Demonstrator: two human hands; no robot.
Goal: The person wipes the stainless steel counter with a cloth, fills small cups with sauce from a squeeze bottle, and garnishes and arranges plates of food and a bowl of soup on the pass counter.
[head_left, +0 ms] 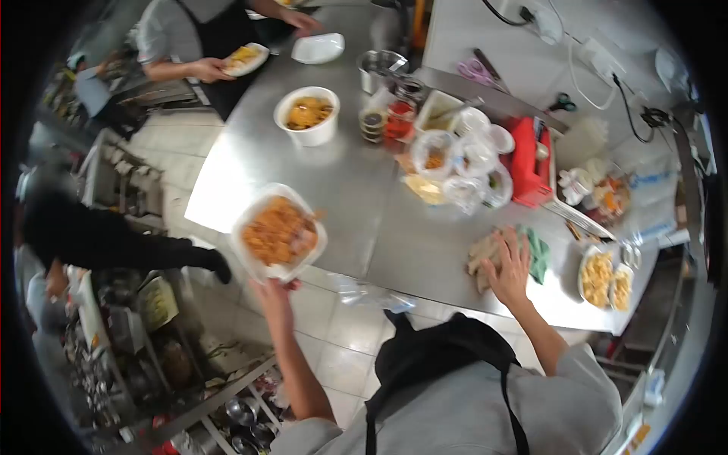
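My left hand (274, 302) is closed on the near rim of a white square-cornered bowl (321, 254), lifted at the table's left edge. Orange, loosely piled food (279, 231) fills the bowl, and a bit of it pokes over the right rim. My right hand (511, 269) lies flat, fingers apart, on a crumpled brown cloth (480, 262). Against that hand's right side is a green cloth (539, 254). Two white dishes of pale yellow pieces, a larger one (596, 277) and a narrow one (621, 288), stand farther right.
A round white tub (317, 135) of orange food stands on the steel table (356, 182). Plastic tubs (474, 155), jars (400, 117) and a red box (527, 174) crowd the back. Across the table, another person's hand (212, 70) holds a small dish beside a white plate (318, 48).
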